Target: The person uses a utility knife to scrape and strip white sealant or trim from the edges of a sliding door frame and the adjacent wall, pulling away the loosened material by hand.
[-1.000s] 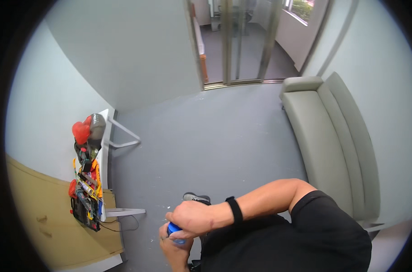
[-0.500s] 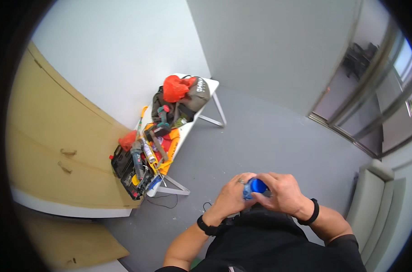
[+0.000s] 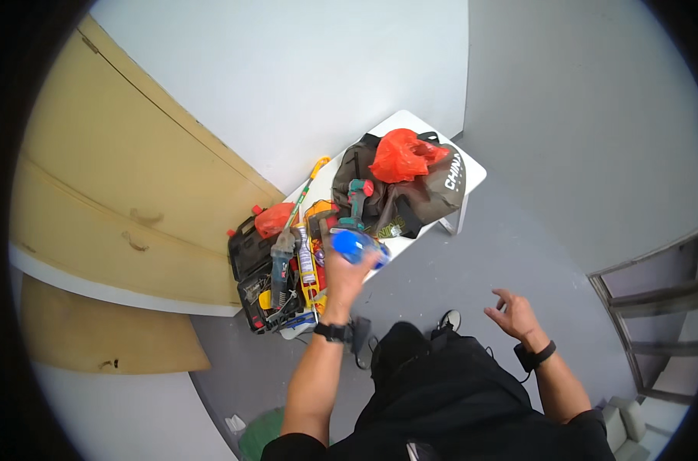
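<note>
My left hand is closed around a blue plastic bottle, slightly smeared by motion. Hand and bottle are over the front edge of the white table. Just beyond them is a green cordless power tool with a red end. Out to the right, my right hand hangs in the air above the floor. Its fingers are apart, and it holds nothing.
A dark bag with a red plastic bag on it covers the far end of the table. An angle grinder lies over an open black tool case. Yellow cabinet doors are at left, a green bin below.
Both hands were together on the bottle near my body. The right has let go and moved right; the left has carried the bottle forward and left to the table. My view has turned left.
</note>
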Demonstrator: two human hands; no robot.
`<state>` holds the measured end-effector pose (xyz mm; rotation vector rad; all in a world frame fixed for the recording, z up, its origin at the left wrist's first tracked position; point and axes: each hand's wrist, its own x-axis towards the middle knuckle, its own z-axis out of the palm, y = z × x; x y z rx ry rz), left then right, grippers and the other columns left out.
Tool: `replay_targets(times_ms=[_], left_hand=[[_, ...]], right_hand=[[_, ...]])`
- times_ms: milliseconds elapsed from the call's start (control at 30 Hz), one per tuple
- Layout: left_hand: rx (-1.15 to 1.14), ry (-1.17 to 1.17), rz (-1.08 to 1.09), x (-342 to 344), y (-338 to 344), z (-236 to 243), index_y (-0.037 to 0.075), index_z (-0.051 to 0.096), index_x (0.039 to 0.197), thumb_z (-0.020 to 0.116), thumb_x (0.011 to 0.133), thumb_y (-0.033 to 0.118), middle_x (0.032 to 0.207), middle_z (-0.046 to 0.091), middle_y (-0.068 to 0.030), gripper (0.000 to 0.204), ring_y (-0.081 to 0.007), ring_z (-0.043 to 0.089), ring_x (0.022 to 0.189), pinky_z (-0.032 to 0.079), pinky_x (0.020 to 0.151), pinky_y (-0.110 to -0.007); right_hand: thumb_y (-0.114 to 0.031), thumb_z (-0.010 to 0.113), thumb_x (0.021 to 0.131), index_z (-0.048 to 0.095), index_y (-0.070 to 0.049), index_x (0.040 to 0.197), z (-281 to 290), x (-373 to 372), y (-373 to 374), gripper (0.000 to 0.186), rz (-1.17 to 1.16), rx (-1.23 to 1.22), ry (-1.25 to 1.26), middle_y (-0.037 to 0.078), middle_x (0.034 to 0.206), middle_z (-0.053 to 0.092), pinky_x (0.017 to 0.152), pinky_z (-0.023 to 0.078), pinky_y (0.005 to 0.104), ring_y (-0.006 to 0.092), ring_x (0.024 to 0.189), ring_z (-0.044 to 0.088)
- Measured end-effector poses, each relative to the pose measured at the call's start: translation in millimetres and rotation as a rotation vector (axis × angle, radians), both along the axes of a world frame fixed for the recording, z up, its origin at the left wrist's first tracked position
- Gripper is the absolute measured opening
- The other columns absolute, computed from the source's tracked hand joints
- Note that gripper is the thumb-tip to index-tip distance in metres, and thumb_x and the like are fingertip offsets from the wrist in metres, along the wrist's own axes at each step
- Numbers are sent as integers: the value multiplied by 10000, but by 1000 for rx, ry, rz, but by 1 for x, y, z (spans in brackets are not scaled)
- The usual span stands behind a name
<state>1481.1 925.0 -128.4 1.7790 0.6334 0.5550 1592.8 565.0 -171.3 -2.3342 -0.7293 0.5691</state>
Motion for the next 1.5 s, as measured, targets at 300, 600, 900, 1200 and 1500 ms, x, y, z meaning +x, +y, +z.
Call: replay_targets(times_ms=[300, 600, 900, 1200, 1500], left_hand=[[181, 50, 431, 80, 257, -91, -21, 554, 1074, 840, 680, 194, 971, 652, -115, 533, -211, 637, 867, 508, 800, -347], [162, 204, 407, 172, 365, -174, -7, 555, 1068, 880, 623, 219, 978, 676, -162, 595, -286, 663, 873, 522, 811, -377], [155, 268, 280, 151, 367, -211, -29, 483, 1258, 867, 635, 222, 1144, 625, -224, 773, -330, 628, 1040, 489, 912, -366], [-148, 30, 582, -15, 298, -112, -66, 520, 1262, 741, 847, 202, 1110, 646, -158, 541, -193, 626, 1004, 491, 894, -309], [-432, 176, 822, -212, 49, -129, -3, 629, 1099, 704, 866, 199, 894, 634, -18, 318, -85, 571, 758, 476, 660, -237]], right_hand=[[-238, 698, 829, 591, 78, 1179, -134, 22, -99, 483, -556, -235, 668, 190, 842, 682, 487, 526, 314, 226, 613, 666], [-244, 616, 878, 624, -1, 1114, -111, -36, -118, 338, -605, -288, 744, 144, 835, 655, 472, 447, 291, 203, 586, 596], [-271, 611, 896, 602, 26, 1176, -90, 69, 46, 408, -633, -302, 750, 100, 814, 667, 499, 476, 254, 155, 582, 628], [-251, 627, 875, 616, 27, 1165, -113, 119, 64, 402, -456, -291, 716, 114, 804, 671, 499, 472, 259, 166, 580, 629], [-269, 628, 887, 608, -2, 1108, -190, 126, -50, 347, -418, -400, 927, 155, 836, 661, 417, 436, 292, 198, 510, 590]])
